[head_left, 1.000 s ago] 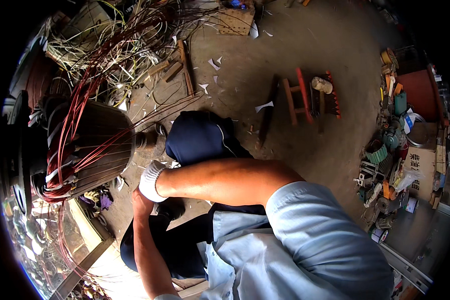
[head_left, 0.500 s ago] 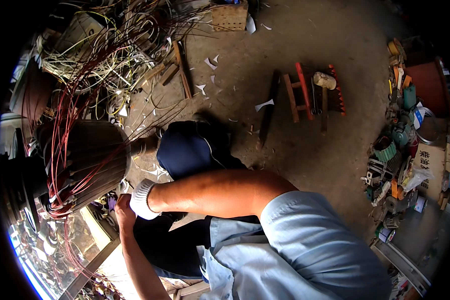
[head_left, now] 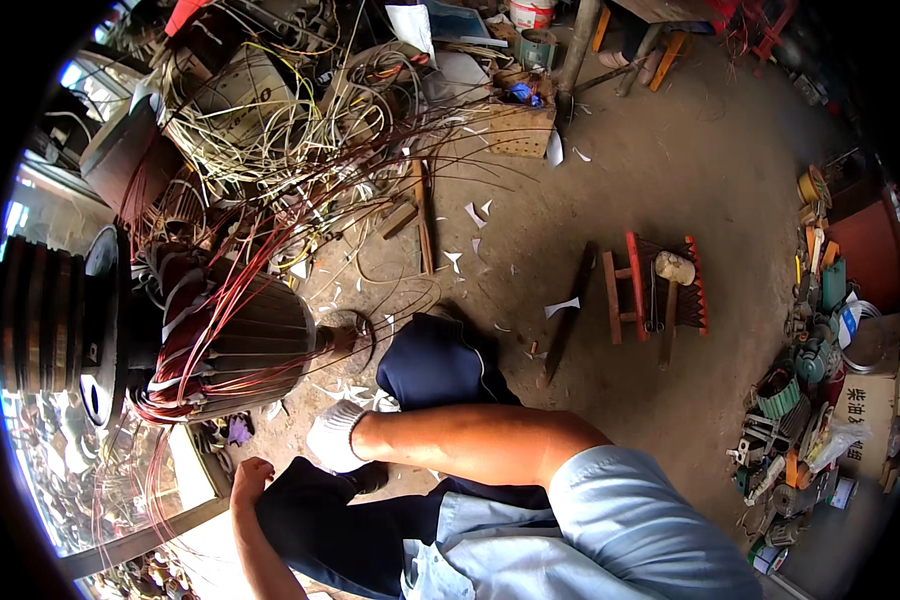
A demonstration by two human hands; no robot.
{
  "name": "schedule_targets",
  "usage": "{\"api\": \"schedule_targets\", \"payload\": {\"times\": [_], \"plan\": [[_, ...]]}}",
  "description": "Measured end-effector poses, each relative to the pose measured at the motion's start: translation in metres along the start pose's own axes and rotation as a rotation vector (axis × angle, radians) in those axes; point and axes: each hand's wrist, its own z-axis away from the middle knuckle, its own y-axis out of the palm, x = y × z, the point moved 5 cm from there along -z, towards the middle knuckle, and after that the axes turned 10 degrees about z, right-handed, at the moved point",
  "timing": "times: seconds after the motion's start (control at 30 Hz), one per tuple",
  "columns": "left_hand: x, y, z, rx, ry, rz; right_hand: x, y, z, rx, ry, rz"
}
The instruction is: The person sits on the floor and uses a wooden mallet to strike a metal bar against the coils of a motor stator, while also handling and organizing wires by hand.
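Note:
My right hand [head_left: 337, 438] wears a white knitted glove and hangs beside my dark-trousered knees. Its fingers are too bunched and indistinct to read. My left hand [head_left: 253, 478] is bare, a little to the left of the glove and apart from it. Its fingers are loosely bent, with nothing visible in them. Ahead of it lies a large motor rotor [head_left: 260, 350] on its side, its shaft toward the right. Red-brown copper wires [head_left: 205, 345] hang over its dark ribbed body in long loose strands. Stacked dark rings [head_left: 45, 320] sit at its left end.
Pale wire coils [head_left: 240, 120] heap at the far left. White paper scraps [head_left: 473, 215] litter the floor. To the right, a mallet [head_left: 674, 268] rests on a small red-framed stool [head_left: 635, 285], beside a dark bar [head_left: 570, 315]. Tools and motor parts [head_left: 800, 400] line the right side.
My view has tilted up, showing more of the far floor and the rotor. My left hand has come away from the right glove's cuff, and the gloved hand now shows more fully.

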Motion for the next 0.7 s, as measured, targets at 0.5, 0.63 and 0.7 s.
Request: {"api": "schedule_targets", "payload": {"times": [0.5,0.63,0.7], "plan": [[-0.014,-0.001,0.014,-0.067,0.099,0.244,-0.002,0.009,0.0,0.005,0.038,0.067],[-0.009,-0.005,0.019,-0.082,0.098,0.298,-0.001,0.01,-0.003,0.035,0.036,0.102],[-0.009,-0.005,0.02,-0.089,0.101,0.32,-0.003,0.015,-0.006,0.012,0.03,0.11]]}}
